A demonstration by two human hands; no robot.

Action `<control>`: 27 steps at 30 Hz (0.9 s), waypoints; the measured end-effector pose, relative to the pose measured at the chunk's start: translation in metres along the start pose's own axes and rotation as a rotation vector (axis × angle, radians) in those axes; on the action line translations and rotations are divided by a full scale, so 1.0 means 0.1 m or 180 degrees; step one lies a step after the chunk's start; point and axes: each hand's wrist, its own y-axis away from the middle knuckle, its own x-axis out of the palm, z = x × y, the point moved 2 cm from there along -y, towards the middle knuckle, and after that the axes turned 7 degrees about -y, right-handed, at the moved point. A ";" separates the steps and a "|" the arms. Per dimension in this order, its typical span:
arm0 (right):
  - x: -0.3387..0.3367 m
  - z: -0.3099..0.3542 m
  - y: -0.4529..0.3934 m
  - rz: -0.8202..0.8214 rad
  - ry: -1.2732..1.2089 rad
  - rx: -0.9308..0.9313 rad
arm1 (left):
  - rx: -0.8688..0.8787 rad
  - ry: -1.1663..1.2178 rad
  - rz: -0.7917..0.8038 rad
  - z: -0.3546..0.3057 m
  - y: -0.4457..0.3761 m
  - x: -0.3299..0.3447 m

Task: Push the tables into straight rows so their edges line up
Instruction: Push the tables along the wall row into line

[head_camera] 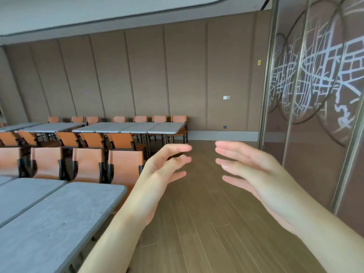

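Both hands raised in the aisle over the brown wood-plank floor [197, 213], touching nothing. Left hand [163, 166]: fingers loosely spread and slightly bent, holding nothing. Right hand [254, 170]: fingers nearly straight, palm turned inward, also holding nothing.

Nearest grey stone-look rectangular table [59, 219] sits low left, its long side just beside a second matching grey table [23, 194]; a narrow seam runs between them. Orange leather chairs with black frames [86, 164] stand behind them. Far row of pale grey tables [137, 127] runs along the brown panelled wall [147, 75], end to end, edges looking fairly even.

Judgement: between pushes, no table in hand. Next move likely calls for lowering the hands to the near table's end and pressing it level with its neighbour.

Writing: small yellow sticker [259, 62] on the wall, too small to read. No brands visible.
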 end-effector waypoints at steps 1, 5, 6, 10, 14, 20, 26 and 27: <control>-0.08 -0.05 -0.14 0.0018 -0.0085 0.0019 | -0.0057 -0.0051 -0.0023 0.04 -0.08 0.06; -0.23 -0.33 -0.72 0.0263 -0.0288 0.0056 | -0.0201 -0.0272 -0.0250 0.25 -0.43 0.13; -0.24 -0.41 -0.87 0.0343 -0.0316 0.0062 | -0.0223 -0.0299 -0.0304 0.32 -0.52 0.13; -0.25 -0.77 -1.50 0.0610 -0.0394 0.0148 | -0.0335 -0.0384 -0.0411 0.68 -0.95 0.10; -0.26 -1.11 -2.23 0.0852 -0.0309 0.0171 | -0.0389 -0.0365 -0.0518 1.10 -1.53 -0.03; -0.23 -1.36 -3.61 0.1030 -0.0234 0.0148 | -0.0462 -0.0427 -0.0720 1.68 -2.57 -0.36; -0.36 -1.78 -4.66 0.1074 -0.0230 0.0199 | -0.0521 -0.0454 -0.0697 2.22 -3.48 -0.42; -0.39 -1.86 -4.81 0.1070 -0.0226 0.0206 | -0.0521 -0.0489 -0.0685 2.31 -3.62 -0.41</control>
